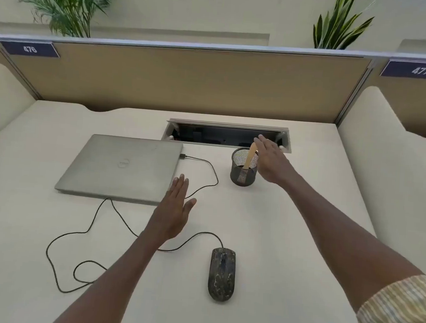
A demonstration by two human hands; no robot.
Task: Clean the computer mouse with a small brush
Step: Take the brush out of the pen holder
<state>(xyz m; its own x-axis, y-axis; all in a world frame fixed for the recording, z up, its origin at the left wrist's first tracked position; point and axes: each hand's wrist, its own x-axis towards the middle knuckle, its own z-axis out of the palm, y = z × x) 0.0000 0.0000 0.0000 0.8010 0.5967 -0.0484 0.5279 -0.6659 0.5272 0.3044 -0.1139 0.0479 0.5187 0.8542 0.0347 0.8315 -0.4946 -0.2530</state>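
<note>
The open right hand [270, 163] is held at the wooden-handled small brush [250, 156] in the black mesh cup [243, 172]; the open left hand [175, 209] is held flat above the cream worktop [24, 210], near the dark patterned wired mouse [221, 274].

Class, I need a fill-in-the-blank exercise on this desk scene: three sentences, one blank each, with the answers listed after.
1. The brush stands in a mesh ____ beside the right hand.
2. The mouse cable plugs into the closed ____.
3. The left hand is open and holds ____.

Answers: cup; laptop; nothing
</note>
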